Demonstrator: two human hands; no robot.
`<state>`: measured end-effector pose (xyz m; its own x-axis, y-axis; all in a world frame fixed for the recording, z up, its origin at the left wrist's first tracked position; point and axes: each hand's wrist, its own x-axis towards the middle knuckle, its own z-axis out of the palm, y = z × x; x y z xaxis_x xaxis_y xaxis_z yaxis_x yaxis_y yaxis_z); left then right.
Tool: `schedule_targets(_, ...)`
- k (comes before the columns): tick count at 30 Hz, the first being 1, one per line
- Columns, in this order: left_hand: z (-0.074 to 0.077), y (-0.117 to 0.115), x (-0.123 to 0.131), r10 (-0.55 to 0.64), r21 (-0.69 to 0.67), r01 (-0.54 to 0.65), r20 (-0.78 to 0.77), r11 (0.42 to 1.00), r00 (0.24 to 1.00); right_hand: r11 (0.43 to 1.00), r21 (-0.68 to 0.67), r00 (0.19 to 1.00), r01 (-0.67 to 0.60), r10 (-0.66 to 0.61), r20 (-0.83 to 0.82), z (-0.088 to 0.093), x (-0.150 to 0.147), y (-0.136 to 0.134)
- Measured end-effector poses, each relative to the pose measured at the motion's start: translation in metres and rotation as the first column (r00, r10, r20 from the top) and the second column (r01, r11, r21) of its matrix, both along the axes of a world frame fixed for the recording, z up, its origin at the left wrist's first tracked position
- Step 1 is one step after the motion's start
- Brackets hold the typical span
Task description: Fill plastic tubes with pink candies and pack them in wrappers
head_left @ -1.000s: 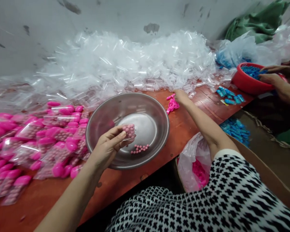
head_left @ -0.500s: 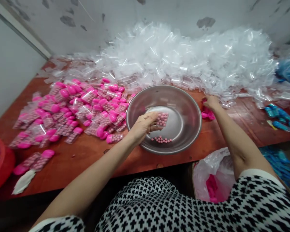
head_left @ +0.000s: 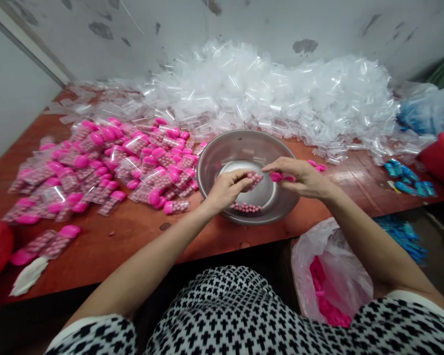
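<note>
My left hand is closed around a small clear tube filled with pink beads, held over the steel bowl. My right hand pinches a pink cap just to the right of the tube's mouth, the two nearly touching. A little heap of loose pink beads lies in the bottom of the bowl. A few more pink caps rest on the red-brown table behind my right hand.
Many capped pink-bead tubes lie left of the bowl. A big heap of empty clear tubes runs along the wall. A bag of pink caps hangs below the table edge. Red basins stand at both sides; blue pieces lie right.
My right hand left the caps on the table and came over the bowl with a pink cap, up to the tube in my left hand. The view shifted left, then slightly.
</note>
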<state>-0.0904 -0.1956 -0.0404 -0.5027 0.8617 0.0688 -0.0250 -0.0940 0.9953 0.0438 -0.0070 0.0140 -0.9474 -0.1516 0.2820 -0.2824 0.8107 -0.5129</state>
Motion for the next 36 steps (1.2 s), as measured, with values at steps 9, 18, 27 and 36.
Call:
schedule_targets(9, -0.004, -0.012, -0.001, 0.123, 0.026, -0.121, -0.099, 0.992, 0.987, 0.989, 0.134, 0.991, 0.066, -0.081, 0.104, -0.008, 0.004, -0.016)
schedule_targets(18, -0.003, -0.012, 0.001, 0.114, 0.039, -0.107, -0.278, 0.993, 0.954, 0.992, 0.122, 0.978, 0.013, -0.038, 0.207, 0.004, -0.013, -0.031)
schedule_targets(27, -0.011, -0.011, -0.003, 0.157, -0.024, -0.161, -0.122, 0.987, 0.98, 0.981, 0.04, 0.956, 0.19, -0.194, 0.219, -0.009, 0.001, -0.017)
schedule_targets(36, 0.008, -0.009, -0.004, -0.042, 0.102, -0.004, 0.44, 0.995, 0.897, 0.515, -0.801, 0.951, 0.306, -0.193, 0.24, -0.02, -0.012, -0.026)
